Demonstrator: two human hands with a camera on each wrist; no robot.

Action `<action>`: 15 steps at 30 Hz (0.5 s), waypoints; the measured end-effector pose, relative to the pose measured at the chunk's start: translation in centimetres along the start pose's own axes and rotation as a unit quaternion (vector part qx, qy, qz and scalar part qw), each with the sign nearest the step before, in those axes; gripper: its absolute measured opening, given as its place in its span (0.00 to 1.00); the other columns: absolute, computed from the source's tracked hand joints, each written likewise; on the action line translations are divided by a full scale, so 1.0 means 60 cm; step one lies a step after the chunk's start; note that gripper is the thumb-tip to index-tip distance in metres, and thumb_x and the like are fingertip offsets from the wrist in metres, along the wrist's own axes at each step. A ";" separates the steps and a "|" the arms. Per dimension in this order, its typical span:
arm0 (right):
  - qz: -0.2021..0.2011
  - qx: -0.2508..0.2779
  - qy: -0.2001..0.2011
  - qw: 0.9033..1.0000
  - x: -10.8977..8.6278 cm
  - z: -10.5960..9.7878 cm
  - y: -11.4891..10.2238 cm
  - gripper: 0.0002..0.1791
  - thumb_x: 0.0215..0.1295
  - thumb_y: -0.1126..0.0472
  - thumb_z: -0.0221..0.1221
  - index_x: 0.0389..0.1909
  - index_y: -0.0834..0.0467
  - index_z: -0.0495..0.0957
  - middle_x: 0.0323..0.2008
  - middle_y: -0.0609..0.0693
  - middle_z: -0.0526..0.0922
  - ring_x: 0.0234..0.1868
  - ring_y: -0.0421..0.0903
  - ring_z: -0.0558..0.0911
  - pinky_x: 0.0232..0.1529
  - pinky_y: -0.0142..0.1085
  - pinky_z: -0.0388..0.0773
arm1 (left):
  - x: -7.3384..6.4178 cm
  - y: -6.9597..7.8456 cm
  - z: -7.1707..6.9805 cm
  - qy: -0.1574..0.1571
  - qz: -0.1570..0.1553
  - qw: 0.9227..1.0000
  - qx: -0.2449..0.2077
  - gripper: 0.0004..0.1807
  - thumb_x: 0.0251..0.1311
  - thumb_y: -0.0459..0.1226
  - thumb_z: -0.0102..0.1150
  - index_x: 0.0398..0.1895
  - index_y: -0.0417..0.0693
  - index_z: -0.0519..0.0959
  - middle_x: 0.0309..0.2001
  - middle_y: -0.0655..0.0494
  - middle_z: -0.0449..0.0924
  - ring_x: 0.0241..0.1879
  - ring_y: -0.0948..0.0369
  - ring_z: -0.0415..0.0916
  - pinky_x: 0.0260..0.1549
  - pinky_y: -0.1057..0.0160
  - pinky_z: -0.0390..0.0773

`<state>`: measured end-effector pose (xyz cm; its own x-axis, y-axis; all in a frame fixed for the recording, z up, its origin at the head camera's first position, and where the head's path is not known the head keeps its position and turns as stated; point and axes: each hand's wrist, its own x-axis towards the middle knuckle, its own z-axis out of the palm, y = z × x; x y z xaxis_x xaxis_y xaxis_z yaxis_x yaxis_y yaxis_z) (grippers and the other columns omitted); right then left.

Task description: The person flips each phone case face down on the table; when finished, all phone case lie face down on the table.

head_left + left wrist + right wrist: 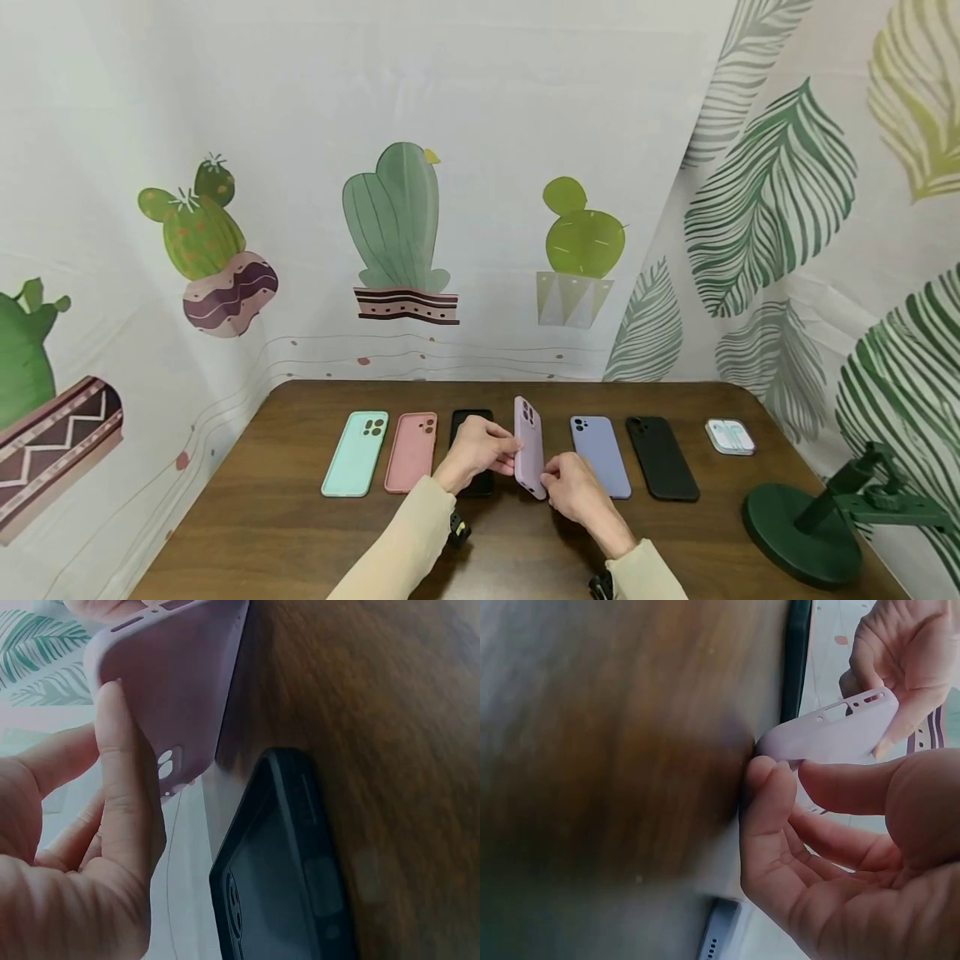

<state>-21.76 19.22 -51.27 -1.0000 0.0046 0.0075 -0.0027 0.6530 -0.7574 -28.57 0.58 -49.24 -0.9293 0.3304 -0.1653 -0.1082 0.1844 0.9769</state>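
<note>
Six phone cases show at the worktop [262, 508]: one mint case [355, 454], one pink case [411, 454], two black cases [662, 458], one blue case [602, 457] and one lilac case [528, 454], along with one small white box [730, 437] and one green stand [802, 535]. Pale and smooth, with rounded corners, camera holes and slots in its end edge, the lilac case is tipped up between the blue case and a black one, the left hand [477, 450] pinching its side, the right hand [576, 483] its near corner
</note>
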 end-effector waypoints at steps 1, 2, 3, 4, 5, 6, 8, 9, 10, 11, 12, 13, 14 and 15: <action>-0.001 -0.011 0.006 1.000 0.006 0.004 0.010 0.05 0.72 0.69 0.63 0.36 0.66 0.86 0.22 0.51 0.85 0.24 0.42 0.81 0.25 0.33 0.76 | -0.001 0.001 0.000 0.000 -0.002 1.000 0.003 0.08 0.67 0.29 0.71 0.42 0.29 0.89 0.26 0.47 0.89 0.20 0.64 0.85 0.28 0.63 0.91; -0.003 -0.025 0.012 1.000 0.013 0.009 0.021 0.05 0.71 0.68 0.64 0.36 0.64 0.86 0.24 0.51 0.85 0.26 0.42 0.81 0.27 0.34 0.76 | -0.002 0.001 0.000 0.000 -0.004 1.000 0.007 0.07 0.67 0.29 0.71 0.42 0.29 0.89 0.26 0.46 0.89 0.20 0.64 0.85 0.28 0.62 0.91; -0.006 -0.040 0.018 0.999 0.020 0.014 0.032 0.04 0.70 0.67 0.65 0.35 0.63 0.87 0.26 0.50 0.86 0.27 0.42 0.82 0.28 0.34 0.77 | -0.003 0.000 0.000 0.000 -0.006 1.000 0.010 0.07 0.67 0.28 0.71 0.41 0.29 0.89 0.26 0.45 0.89 0.20 0.64 0.85 0.28 0.62 0.92; -0.007 -0.056 0.024 0.998 0.028 0.019 0.044 0.04 0.70 0.66 0.66 0.34 0.62 0.87 0.28 0.49 0.87 0.29 0.42 0.82 0.30 0.35 0.78 | -0.004 0.000 0.000 0.001 -0.008 1.000 0.013 0.07 0.66 0.28 0.71 0.41 0.28 0.89 0.26 0.44 0.90 0.20 0.64 0.85 0.27 0.62 0.92; -0.005 -0.069 0.029 0.997 0.035 0.024 0.056 0.04 0.69 0.65 0.67 0.33 0.60 0.87 0.29 0.48 0.87 0.31 0.41 0.81 0.32 0.35 0.78 | -0.004 -0.001 0.001 0.002 -0.010 1.000 0.017 0.07 0.66 0.28 0.71 0.41 0.28 0.89 0.26 0.43 0.90 0.19 0.64 0.85 0.27 0.61 0.92; 0.002 -0.080 0.035 0.996 0.043 0.029 0.067 0.04 0.68 0.64 0.68 0.32 0.58 0.87 0.31 0.47 0.87 0.32 0.41 0.81 0.34 0.35 0.78 | -0.004 -0.002 0.002 0.003 -0.011 1.000 0.021 0.07 0.66 0.27 0.71 0.40 0.28 0.89 0.26 0.42 0.90 0.19 0.64 0.85 0.27 0.61 0.91; -0.004 -0.095 0.042 0.995 0.053 0.035 0.083 0.06 0.67 0.64 0.69 0.29 0.57 0.86 0.29 0.47 0.86 0.31 0.43 0.81 0.32 0.37 0.78 | -0.004 -0.003 0.005 0.008 -0.011 0.999 0.036 0.06 0.66 0.26 0.70 0.40 0.27 0.88 0.26 0.41 0.90 0.18 0.64 0.85 0.26 0.62 0.91; -0.005 -0.102 0.045 0.994 0.057 0.037 0.089 0.07 0.66 0.64 0.69 0.28 0.56 0.85 0.28 0.47 0.85 0.31 0.43 0.80 0.32 0.38 0.78 | -0.005 -0.004 0.007 0.013 -0.009 0.999 0.049 0.05 0.66 0.25 0.70 0.38 0.27 0.88 0.25 0.41 0.90 0.17 0.64 0.85 0.25 0.62 0.91; -0.003 -0.107 0.046 0.993 0.060 0.038 0.094 0.08 0.66 0.63 0.69 0.26 0.55 0.84 0.27 0.47 0.84 0.30 0.43 0.79 0.32 0.37 0.77 | -0.006 -0.003 0.010 0.018 -0.007 0.998 0.063 0.04 0.65 0.25 0.69 0.37 0.26 0.88 0.25 0.40 0.89 0.17 0.63 0.85 0.24 0.62 0.90; -0.003 -0.112 0.049 0.992 0.061 0.038 0.097 0.09 0.65 0.63 0.69 0.25 0.54 0.83 0.26 0.46 0.83 0.30 0.43 0.79 0.31 0.37 0.76 | -0.005 -0.003 0.012 0.022 -0.007 0.997 0.078 0.04 0.64 0.24 0.69 0.36 0.26 0.88 0.24 0.41 0.89 0.16 0.63 0.85 0.23 0.62 0.90; -0.006 -0.117 0.053 0.992 0.062 0.038 0.099 0.10 0.64 0.64 0.69 0.24 0.54 0.82 0.25 0.46 0.82 0.29 0.44 0.78 0.30 0.37 0.75 | -0.005 -0.002 0.016 0.029 -0.004 0.995 0.100 0.03 0.63 0.23 0.68 0.34 0.27 0.89 0.22 0.42 0.88 0.15 0.62 0.85 0.22 0.62 0.90; -0.007 -0.122 0.054 0.991 0.063 0.037 0.101 0.12 0.64 0.64 0.69 0.22 0.53 0.81 0.24 0.46 0.81 0.27 0.44 0.77 0.29 0.37 0.74 | -0.003 -0.001 0.018 0.035 -0.001 0.992 0.122 0.04 0.62 0.23 0.68 0.32 0.27 0.89 0.21 0.43 0.88 0.14 0.62 0.85 0.21 0.62 0.89; -0.009 -0.126 0.057 0.990 0.063 0.037 0.102 0.13 0.63 0.64 0.69 0.21 0.53 0.80 0.23 0.46 0.81 0.27 0.44 0.77 0.28 0.37 0.74 | 0.005 -0.010 0.021 0.044 0.005 0.987 0.152 0.04 0.61 0.23 0.67 0.30 0.29 0.89 0.19 0.45 0.87 0.13 0.62 0.85 0.19 0.63 0.88; -0.007 -0.129 0.058 0.990 0.063 0.036 0.103 0.14 0.63 0.64 0.69 0.19 0.52 0.79 0.22 0.46 0.80 0.26 0.44 0.76 0.27 0.36 0.73 | 0.010 -0.013 0.024 0.050 0.009 0.983 0.175 0.05 0.59 0.23 0.67 0.28 0.30 0.89 0.17 0.46 0.86 0.13 0.62 0.85 0.19 0.63 0.88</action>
<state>-25.58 21.61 -57.33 -0.9922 0.0710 0.1029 0.0005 0.8253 -0.5647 -28.55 1.96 -50.31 -0.9621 0.2460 -0.1177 0.0197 0.4932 0.8697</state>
